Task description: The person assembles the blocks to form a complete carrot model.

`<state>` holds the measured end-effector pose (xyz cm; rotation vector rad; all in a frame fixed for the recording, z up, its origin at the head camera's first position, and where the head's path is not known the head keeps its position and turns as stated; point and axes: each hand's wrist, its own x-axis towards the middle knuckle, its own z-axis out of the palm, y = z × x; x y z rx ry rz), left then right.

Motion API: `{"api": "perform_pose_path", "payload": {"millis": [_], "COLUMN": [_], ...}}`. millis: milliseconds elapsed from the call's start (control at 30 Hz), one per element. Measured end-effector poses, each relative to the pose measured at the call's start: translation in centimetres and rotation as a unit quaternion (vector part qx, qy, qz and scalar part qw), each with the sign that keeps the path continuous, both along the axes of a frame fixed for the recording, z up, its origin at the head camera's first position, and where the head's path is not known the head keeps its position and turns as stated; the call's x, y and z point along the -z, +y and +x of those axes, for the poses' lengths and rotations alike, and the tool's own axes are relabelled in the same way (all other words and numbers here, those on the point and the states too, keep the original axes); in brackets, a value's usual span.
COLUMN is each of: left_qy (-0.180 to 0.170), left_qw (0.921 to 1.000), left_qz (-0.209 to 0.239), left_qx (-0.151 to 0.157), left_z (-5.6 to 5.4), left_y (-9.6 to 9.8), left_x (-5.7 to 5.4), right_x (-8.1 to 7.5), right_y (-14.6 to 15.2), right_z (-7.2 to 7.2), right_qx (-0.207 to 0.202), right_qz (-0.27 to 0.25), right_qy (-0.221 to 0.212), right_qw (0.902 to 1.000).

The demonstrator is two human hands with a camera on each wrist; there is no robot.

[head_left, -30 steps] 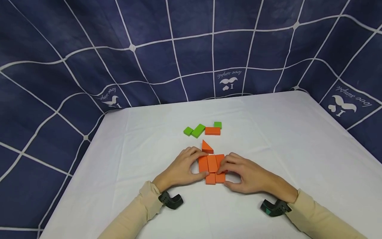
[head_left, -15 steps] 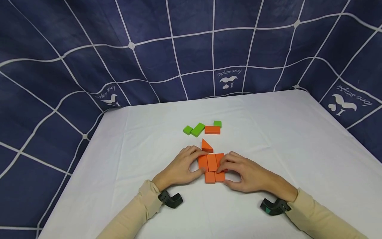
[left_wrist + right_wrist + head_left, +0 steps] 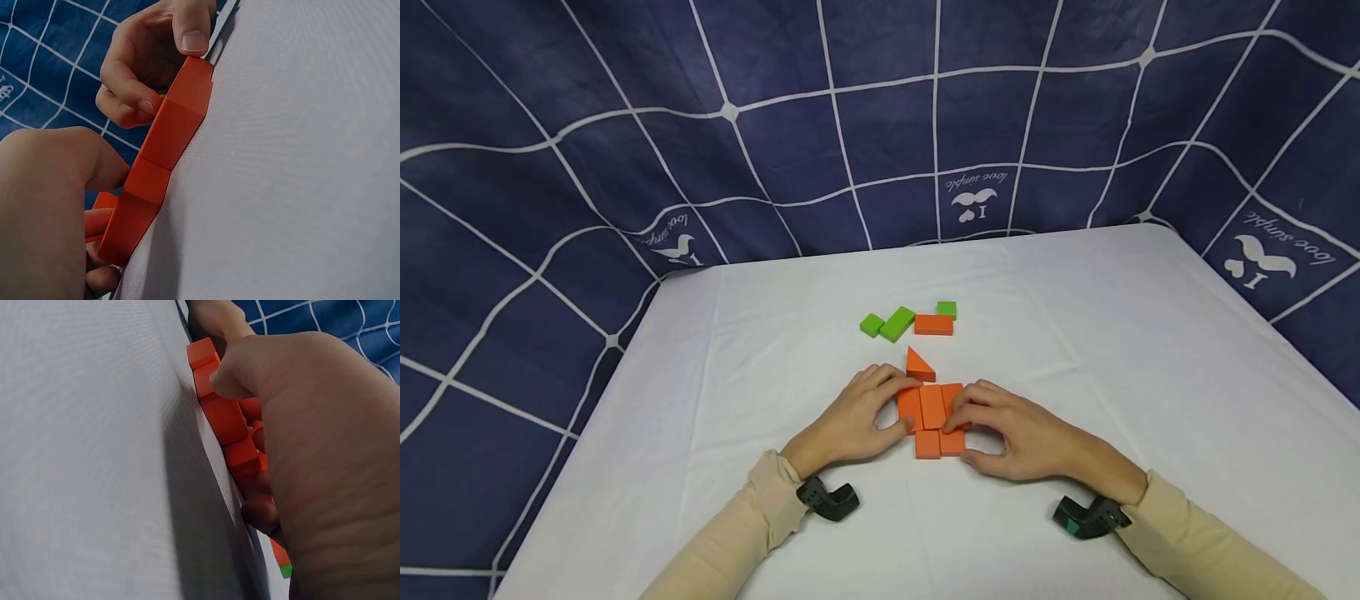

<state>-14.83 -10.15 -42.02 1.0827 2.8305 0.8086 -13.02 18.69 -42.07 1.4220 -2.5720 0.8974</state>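
Note:
Orange wooden blocks lie fitted together on the white cloth: a left block (image 3: pixel 909 408), a middle block (image 3: pixel 932 408) and a partly covered right block (image 3: pixel 951 392), with two smaller front blocks (image 3: pixel 927 445) before them. My left hand (image 3: pixel 850 421) holds the left block, index finger at its back edge and thumb (image 3: pixel 103 165) near its front. My right hand (image 3: pixel 1026 435) curls its fingers over the right block, while its thumb (image 3: pixel 232 380) touches the right-hand front block. Just behind the group stands an orange triangular block (image 3: pixel 919 367), touching none of my fingers as far as I see.
Farther back lie a long orange block (image 3: pixel 933 325), a long green block (image 3: pixel 897 324), a green cube (image 3: pixel 872 325) and another small green block (image 3: pixel 947 310). White cloth (image 3: pixel 1120 333) covers the table, and a dark blue checked curtain (image 3: pixel 880 125) hangs around it.
My left thumb has drawn back leftward from the front blocks to the left block's front corner. The right hand stays nearly where it was, and the blocks keep their arrangement.

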Motion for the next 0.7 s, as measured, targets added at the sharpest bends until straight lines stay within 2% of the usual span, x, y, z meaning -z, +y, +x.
{"api": "perform_pose_path", "payload": {"millis": [700], "left_qy": [0.004], "left_qw": [1.0], "left_qz": [-0.003], "left_qx": [-0.004], "left_z": [0.1], "left_y": [-0.11], "left_x": [-0.27], "right_x": [-0.24], "right_y": [-0.37], "right_z": [0.13], "right_qx": [0.018], "right_qz": [0.007], "right_qy": [-0.043], "right_qw": [0.9989]}}
